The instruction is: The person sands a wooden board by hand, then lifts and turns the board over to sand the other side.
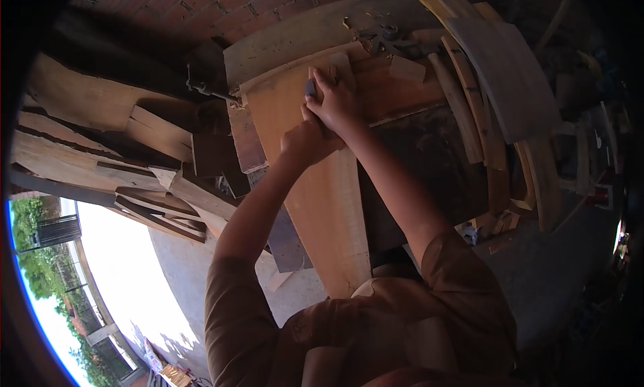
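A broad, pale brown wooden board (329,212) lies on the bench and runs toward my body. Near its far end, my right hand (333,106) is wrapped round what looks like a wooden hand plane (341,64), with a dark metal piece (310,88) showing beside the thumb. Just behind it, my left hand (307,140) is closed against the rear of the same tool, touching the right hand. Both hands cover most of the plane, so its shape is only partly seen.
A clamp (211,92) juts out left of the board. Stacked planks (87,145) fill the left side; curved wooden pieces (463,98) and a large panel (503,72) stand at the right. Shavings and a dark metal part (389,33) lie near the brick wall (194,11).
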The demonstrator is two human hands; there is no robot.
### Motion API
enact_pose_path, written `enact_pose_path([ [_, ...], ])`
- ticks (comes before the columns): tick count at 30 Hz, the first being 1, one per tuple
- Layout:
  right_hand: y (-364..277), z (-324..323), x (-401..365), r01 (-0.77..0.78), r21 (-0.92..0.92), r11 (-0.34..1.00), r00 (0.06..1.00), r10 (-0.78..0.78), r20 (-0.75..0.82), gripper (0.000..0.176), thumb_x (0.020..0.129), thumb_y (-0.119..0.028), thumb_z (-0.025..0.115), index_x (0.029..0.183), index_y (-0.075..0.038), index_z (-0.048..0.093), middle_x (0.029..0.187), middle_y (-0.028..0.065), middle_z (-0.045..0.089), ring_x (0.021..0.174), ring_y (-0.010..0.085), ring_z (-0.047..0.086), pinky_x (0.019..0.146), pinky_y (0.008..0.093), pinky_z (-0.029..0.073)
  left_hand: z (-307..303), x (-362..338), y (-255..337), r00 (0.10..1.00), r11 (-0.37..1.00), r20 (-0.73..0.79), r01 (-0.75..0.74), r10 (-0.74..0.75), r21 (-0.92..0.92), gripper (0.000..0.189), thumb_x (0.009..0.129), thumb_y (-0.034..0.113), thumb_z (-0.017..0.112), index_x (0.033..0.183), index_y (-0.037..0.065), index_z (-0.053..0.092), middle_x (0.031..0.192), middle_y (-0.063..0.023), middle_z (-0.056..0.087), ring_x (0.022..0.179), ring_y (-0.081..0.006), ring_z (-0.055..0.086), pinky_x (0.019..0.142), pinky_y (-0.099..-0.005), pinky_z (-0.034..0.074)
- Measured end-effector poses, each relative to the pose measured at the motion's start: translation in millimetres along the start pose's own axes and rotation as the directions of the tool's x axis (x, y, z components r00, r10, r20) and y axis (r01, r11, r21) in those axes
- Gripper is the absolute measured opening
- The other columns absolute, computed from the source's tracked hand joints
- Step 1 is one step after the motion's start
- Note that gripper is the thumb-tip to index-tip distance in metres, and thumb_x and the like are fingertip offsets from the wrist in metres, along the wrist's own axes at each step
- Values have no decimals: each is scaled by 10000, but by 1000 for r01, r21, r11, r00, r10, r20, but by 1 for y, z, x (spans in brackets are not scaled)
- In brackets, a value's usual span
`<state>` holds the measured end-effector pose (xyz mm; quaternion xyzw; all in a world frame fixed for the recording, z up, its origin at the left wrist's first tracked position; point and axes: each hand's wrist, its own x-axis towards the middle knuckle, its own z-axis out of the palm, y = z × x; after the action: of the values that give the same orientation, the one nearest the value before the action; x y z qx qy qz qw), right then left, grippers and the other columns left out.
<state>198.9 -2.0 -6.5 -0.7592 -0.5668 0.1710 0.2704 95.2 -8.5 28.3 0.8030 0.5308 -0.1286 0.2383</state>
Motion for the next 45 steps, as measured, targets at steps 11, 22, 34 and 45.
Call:
enact_pose_path([
  [11, 1, 3, 76, 20, -46, 999, 1000, -19, 11, 663, 775, -459, 530, 1356, -256, 282, 1010, 254, 526, 894, 384, 566, 790, 434, 457, -28, 58, 2, 987, 999, -159, 31, -37, -40, 1091, 623, 665, 578, 1256, -132, 183, 924, -248, 609, 870, -336, 617, 711, -405, 496],
  [22, 12, -14, -300, 99, -82, 992, 995, -99, 9, 749, 707, -500, 615, 1347, -260, 311, 817, 162, 469, 511, 281, 544, 439, 374, 470, 163, -249, 24, 985, 991, 132, 118, -108, -68, 1228, 621, 655, 595, 1282, -182, -13, 625, -131, 619, 519, -241, 620, 426, -343, 474],
  [34, 23, -19, -106, -57, 2, 998, 998, 57, 11, 680, 689, -448, 651, 1302, -334, 380, 836, 177, 510, 670, 351, 588, 573, 419, 486, 70, -84, 31, 1000, 998, 21, -21, 22, -52, 1270, 585, 662, 631, 1290, -163, -30, 674, -141, 628, 612, -272, 642, 484, -367, 497],
  [45, 26, -8, 106, 10, -213, 977, 999, -17, -30, 669, 748, -530, 543, 1333, -280, 337, 1032, 232, 542, 875, 364, 584, 697, 426, 475, -36, 88, 33, 970, 998, -236, 63, -60, 4, 1136, 631, 665, 575, 1277, -157, 133, 949, -193, 624, 869, -289, 626, 727, -382, 494],
])
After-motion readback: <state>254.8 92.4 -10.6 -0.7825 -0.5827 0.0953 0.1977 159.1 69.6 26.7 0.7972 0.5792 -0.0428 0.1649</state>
